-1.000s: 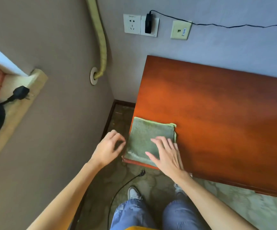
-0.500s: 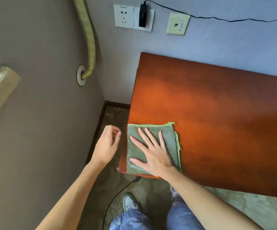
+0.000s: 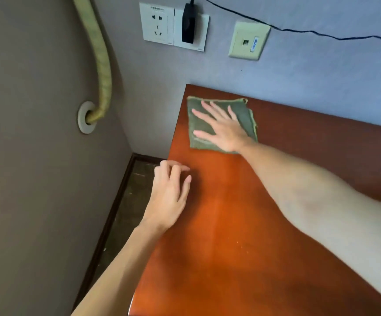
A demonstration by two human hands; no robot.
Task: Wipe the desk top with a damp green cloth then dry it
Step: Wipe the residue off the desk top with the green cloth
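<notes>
Grey-blue wall (image 3: pixel 298 71) backed a glossy reddish-brown wooden desk top (image 3: pixel 242 213) that ran from the near edge up to that wall. On it, a folded square green terry cloth (image 3: pixel 242 110) lay flat in the far left corner, its far hem just short of the wall and its left hem near the desk's left edge. The right hand (image 3: pixel 224 128) rested palm-down on the cloth with fingers spread wide, pointing left and away. The left hand (image 3: pixel 170 195) hovered over the desk's left edge, nearer the body, fingers loosely curled and holding nothing. Almost all the unwiped-looking surface lay to the right of and nearer than the cloth, so the next stroke probably called for a pull back or a sweep rightward along the wall.
</notes>
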